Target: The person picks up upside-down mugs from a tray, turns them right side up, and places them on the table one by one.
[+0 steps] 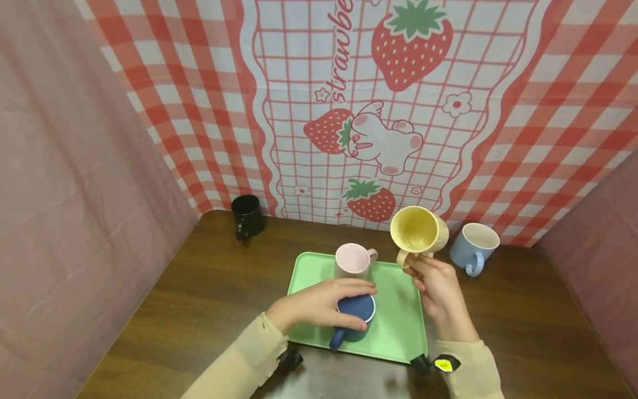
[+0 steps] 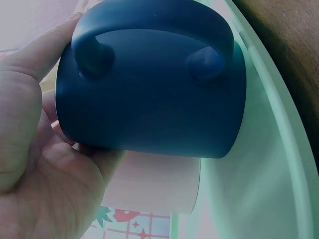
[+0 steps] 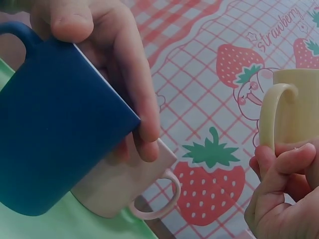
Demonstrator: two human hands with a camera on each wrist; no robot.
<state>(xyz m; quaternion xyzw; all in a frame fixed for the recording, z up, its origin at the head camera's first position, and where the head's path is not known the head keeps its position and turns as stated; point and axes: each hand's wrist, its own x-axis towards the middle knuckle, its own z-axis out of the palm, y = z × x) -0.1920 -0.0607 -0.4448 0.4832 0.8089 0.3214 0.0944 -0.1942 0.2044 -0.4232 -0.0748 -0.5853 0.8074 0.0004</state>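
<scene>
In the left hand [image 1: 324,303], a navy white-rimmed mug [image 1: 358,308] is gripped over a green rectangular tray [image 1: 399,313]; in the right hand [image 1: 441,287], a glossy yellow mug [image 1: 417,230] is pinched by its handle [image 3: 268,117], near the tray's far-right corner. Positioning is judged under way; level control seems needed next.

At 9 o'clock in your right wrist view is a matte dark-blue cylindrical mug [image 3: 65,119], tilted in the frame, its curved handle [image 3: 22,32] towards 10 o'clock. Your left hand [image 3: 122,45] grips its rim at 11 o'clock. Partly hidden behind it, towards 7 o'clock, is a pale-pink mug [image 3: 109,184], its loop handle [image 3: 174,199] pointing to 4 o'clock. A light-green tray [image 3: 89,226] shows below both. At 3 o'clock, your right hand [image 3: 271,199] holds a pale-yellow mug [image 3: 301,107] low, by its handle. Behind, a white cloth [image 3: 199,114] carries red grid lines and strawberries.
</scene>
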